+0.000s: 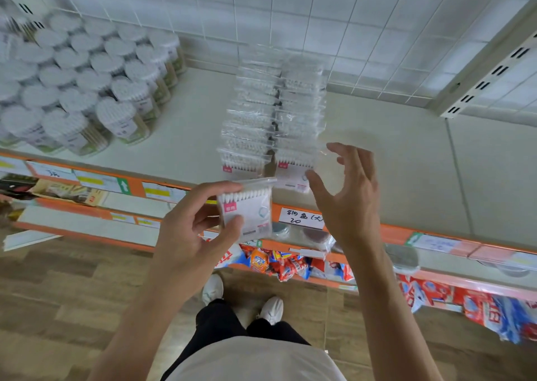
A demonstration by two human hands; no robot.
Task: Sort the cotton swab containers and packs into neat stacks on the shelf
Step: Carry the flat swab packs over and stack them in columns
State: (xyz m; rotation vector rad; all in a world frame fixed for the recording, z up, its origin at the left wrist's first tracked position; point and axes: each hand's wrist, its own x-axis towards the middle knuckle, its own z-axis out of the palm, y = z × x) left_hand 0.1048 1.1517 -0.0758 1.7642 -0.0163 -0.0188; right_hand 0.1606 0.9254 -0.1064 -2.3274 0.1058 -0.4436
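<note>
A: The left hand (197, 223) pinches one pack (247, 212) at the shelf (186, 145) edge; the right hand (345, 194) hovers, fingers spread, empty.

B: The slippery wrap could slide off the rows (273, 119).

Premises: a retail shop, viewed at a stocked aisle. A cream metal display shelf (180, 145) carries an orange price-label rail (136, 187) along its front edge, fitted with printed tags and one handwritten white price card (300, 218). Identical clear round cotton swab tubs (87, 90) stand massed in rows. Lower tiers hold red-and-blue packaged goods (284, 261). Perforated shelving upright (491, 75) at right.
</note>
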